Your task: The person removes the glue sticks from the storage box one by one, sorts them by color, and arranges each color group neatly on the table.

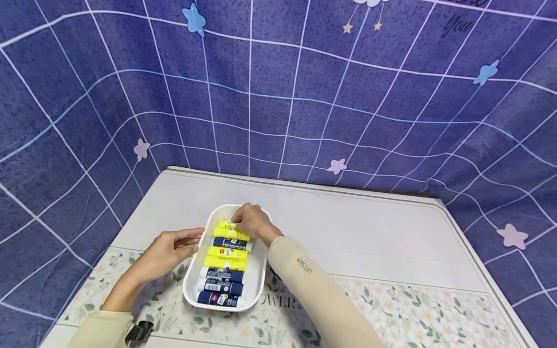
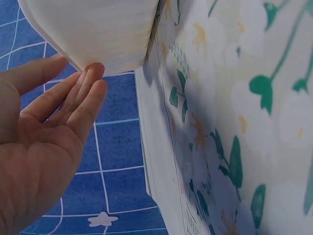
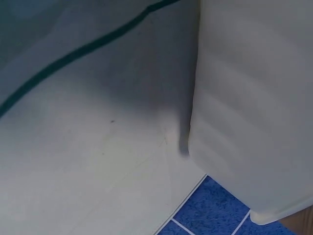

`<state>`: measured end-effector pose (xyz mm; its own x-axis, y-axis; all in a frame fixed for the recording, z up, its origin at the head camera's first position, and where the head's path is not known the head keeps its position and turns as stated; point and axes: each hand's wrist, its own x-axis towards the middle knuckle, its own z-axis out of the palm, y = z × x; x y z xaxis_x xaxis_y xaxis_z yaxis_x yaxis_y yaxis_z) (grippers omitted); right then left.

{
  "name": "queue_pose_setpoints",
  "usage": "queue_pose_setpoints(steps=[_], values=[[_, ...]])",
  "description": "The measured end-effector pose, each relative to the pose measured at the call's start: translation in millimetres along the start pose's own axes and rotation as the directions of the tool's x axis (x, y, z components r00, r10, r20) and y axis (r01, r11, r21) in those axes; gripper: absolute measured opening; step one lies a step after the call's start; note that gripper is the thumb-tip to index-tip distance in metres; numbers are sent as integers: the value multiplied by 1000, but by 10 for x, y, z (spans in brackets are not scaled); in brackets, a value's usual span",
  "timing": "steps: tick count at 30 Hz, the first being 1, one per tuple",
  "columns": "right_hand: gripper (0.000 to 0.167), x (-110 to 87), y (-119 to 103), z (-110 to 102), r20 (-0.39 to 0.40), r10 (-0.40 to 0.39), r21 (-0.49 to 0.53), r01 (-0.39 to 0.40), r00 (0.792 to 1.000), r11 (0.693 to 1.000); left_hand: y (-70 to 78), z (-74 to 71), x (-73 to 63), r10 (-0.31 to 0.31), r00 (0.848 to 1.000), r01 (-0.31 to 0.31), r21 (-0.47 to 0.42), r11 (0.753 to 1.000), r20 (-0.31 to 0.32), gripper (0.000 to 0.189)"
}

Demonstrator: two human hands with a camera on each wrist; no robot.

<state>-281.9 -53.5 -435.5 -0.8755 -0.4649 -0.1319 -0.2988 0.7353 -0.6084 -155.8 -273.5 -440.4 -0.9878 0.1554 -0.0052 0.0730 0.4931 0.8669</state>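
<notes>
A white oblong tray (image 1: 188,285) holds a row of glue sticks lying crosswise, some yellow and some dark blue with white ends. At its far end my right hand (image 1: 252,220) reaches inside, fingers curled down and pinching the end of the farthest yellow glue stick (image 1: 227,224); its fingertips are partly hidden. Nearer me lie a dark blue glue stick (image 1: 232,243) and more yellow ones (image 1: 226,262). My left hand (image 1: 167,253) is at the tray's left side, its loosely extended fingertips right at the rim, as the left wrist view also shows beside the tray wall (image 2: 98,29).
The table has a white cover (image 1: 348,222) with a floral band (image 1: 417,309) along the near side. A blue gridded curtain (image 1: 270,106) with stars rises behind and at both sides. In the right wrist view, the tray's outer wall (image 3: 254,98) fills the right side.
</notes>
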Motion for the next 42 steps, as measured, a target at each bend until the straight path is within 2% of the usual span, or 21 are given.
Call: queue_pose_setpoints(steps=[7, 13, 17, 21, 25, 29, 34, 38, 42], values=[[26, -19, 17, 41, -28, -60, -122, 56, 998, 991, -10, 20, -6, 3, 1000, -2, 10, 1000, -12, 48], [32, -88, 35, 50, -50, -106, -150, 97, 993, 984, -15, 63, -11, -8, 1000, 8, 3, 1000, -4, 48], [33, -135, 7, 36, -70, -118, -97, 111, 991, 989, 1, 67, -14, -12, 1000, 13, 15, 1000, -13, 47], [29, -174, -26, -23, -102, -96, -27, 93, 990, 995, 26, 66, -12, -18, 1000, 18, 28, 999, -14, 48], [25, -190, -33, -123, -175, -118, 77, 133, 977, 988, 44, 62, -13, -17, 1000, 17, 32, 999, -10, 48], [23, -180, -15, -253, -296, -108, 213, 176, 949, 961, 51, 55, -13, -6, 1000, 6, 40, 999, -17, 47], [21, -140, 78, -397, -447, 38, 388, 155, 894, 909, 44, 50, -14, 0, 1000, 1, 48, 999, -23, 47], [21, -113, 209, -464, -534, 170, 491, 140, 828, 860, 35, 50, -15, -4, 1000, 6, 56, 998, -22, 48], [21, -78, 376, -488, -604, 275, 539, 129, 748, 832, 23, 45, -11, 2, 1000, 0, 60, 998, -21, 48]])
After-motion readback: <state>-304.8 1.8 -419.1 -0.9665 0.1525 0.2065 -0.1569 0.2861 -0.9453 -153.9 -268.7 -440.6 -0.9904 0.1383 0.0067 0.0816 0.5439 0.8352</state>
